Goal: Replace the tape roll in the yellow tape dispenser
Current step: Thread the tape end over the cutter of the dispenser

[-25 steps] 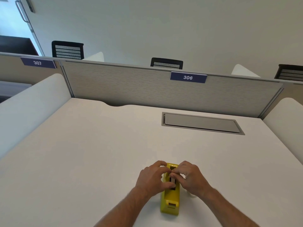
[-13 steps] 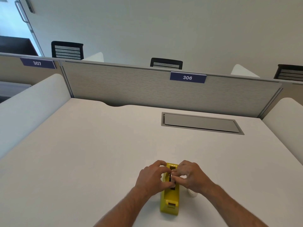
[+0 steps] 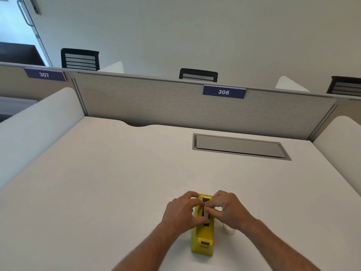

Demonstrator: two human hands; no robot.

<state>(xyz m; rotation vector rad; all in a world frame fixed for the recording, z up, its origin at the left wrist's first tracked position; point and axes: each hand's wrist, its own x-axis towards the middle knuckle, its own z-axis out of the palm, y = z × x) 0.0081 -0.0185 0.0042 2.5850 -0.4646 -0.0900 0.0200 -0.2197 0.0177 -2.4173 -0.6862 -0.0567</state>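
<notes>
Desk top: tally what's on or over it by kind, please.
Yellow tape dispenser: 1
Clear tape roll, beside the dispenser under the right wrist: 1
Hands, left hand and right hand, both at the dispenser: 2
Grey cable hatch: 1
Total: 5

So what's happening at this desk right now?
A person is working on a yellow tape dispenser standing on a white desk. Both the left hand and the right hand have their fingers at the roll slot on top. A clear tape roll lies on the desk beside the dispenser, under the right wrist.
</notes>
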